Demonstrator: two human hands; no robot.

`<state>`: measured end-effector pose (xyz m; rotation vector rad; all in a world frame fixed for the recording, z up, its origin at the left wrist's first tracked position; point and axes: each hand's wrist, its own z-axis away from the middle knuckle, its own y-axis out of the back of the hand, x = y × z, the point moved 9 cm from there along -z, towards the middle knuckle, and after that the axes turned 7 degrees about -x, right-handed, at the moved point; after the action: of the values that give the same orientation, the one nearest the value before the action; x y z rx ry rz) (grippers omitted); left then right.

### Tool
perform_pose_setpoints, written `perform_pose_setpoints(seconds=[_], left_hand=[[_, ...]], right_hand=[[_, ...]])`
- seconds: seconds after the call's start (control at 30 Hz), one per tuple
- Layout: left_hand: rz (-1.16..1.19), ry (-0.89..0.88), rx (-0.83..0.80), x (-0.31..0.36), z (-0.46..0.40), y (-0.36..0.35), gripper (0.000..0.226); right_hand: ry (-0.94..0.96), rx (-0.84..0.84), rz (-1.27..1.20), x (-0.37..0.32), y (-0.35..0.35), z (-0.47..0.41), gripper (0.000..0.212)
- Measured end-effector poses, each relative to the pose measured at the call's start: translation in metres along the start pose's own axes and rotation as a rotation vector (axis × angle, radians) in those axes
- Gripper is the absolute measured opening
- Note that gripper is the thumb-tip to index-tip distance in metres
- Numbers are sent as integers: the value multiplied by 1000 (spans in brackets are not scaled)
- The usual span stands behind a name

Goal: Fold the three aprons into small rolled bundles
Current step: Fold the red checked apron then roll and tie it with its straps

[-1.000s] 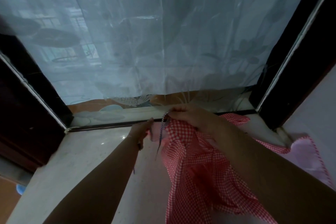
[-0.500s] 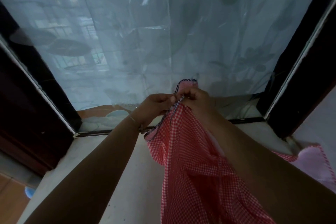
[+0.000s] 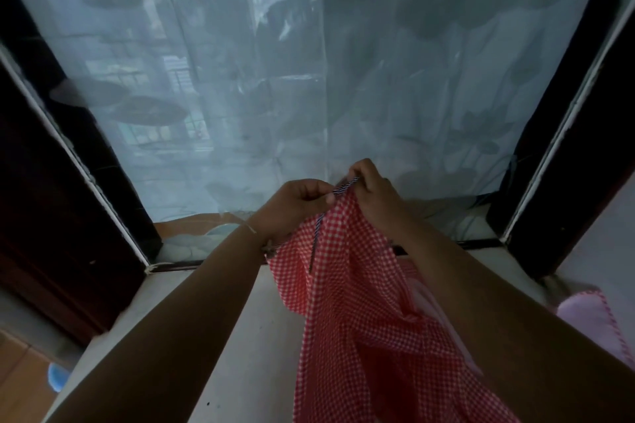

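Held up in front of a sheer pale curtain printed with grey leaf shapes [image 3: 240,86]: a red-and-white gingham cotton apron [image 3: 357,312], lifted by its top edge and hanging in loose folds down over a pale stone window ledge [image 3: 247,347]. Pinched at that top edge by both hands, close together and nearly touching. Left hand [image 3: 295,204] curled, thumb and forefinger clamped on the dark-and-white striped trim [image 3: 345,186] that borders the apron, the cloth falling away directly below the fingertips. Right hand [image 3: 372,192] likewise curled, fingertips closed on the same striped trim just beside the left hand's grip, a short stretch of trim pulled taut between the two pinches. Further down, a length of the striped trim [image 3: 314,244] running along the cloth's edge beneath the left wrist. Thin string bracelet [image 3: 252,229] around the left wrist. Lower part of the apron draped under the right forearm, its bottom out of view past the lower edge of the picture. At the far right on the ledge, a pale pink cloth with a red stitched border [image 3: 594,316], partly hidden behind the right arm; whether another apron, impossible to tell. Dark wooden window frame [image 3: 68,182] on either side. Small blue round object [image 3: 56,376] on the floor at lower left, too blurred to identify.
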<state>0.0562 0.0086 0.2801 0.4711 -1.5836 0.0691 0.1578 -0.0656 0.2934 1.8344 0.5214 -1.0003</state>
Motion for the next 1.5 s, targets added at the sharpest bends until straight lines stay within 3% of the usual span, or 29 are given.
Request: perform_pose_setpoints(seconds=[0.1, 0.2, 0.37, 0.5, 0.6, 0.7, 0.77, 0.9, 1.0, 1.17, 1.5], left_hand=[[-33, 11, -68, 8, 3, 6, 14], [-107, 12, -116, 15, 4, 14, 16], [-203, 34, -96, 34, 5, 37, 28], [-342, 35, -79, 61, 4, 49, 19], [-433, 123, -71, 71, -1, 53, 20], [-363, 31, -50, 91, -9, 39, 26], [-253, -37, 26, 101, -11, 34, 18], [-284, -42, 112, 104, -13, 34, 10], [-326, -79, 135, 110, -14, 30, 15], [-337, -103, 82, 118, -15, 21, 19], [-235, -105, 79, 120, -14, 27, 15]], right_hand=[[30, -40, 140, -7, 3, 2, 10], [98, 57, 197, -26, 23, -1, 9], [173, 87, 329, -59, 42, -9, 9], [174, 77, 393, -70, 49, -10, 11], [191, 81, 282, -84, 51, -13, 9], [231, 43, 230, -101, 45, -19, 6], [256, 44, 213, -107, 45, -22, 5], [313, 173, 133, -109, 63, -19, 15], [242, 220, -60, -98, 76, -20, 14], [135, 145, -378, -87, 78, -21, 10], [137, 120, -492, -81, 84, -19, 37]])
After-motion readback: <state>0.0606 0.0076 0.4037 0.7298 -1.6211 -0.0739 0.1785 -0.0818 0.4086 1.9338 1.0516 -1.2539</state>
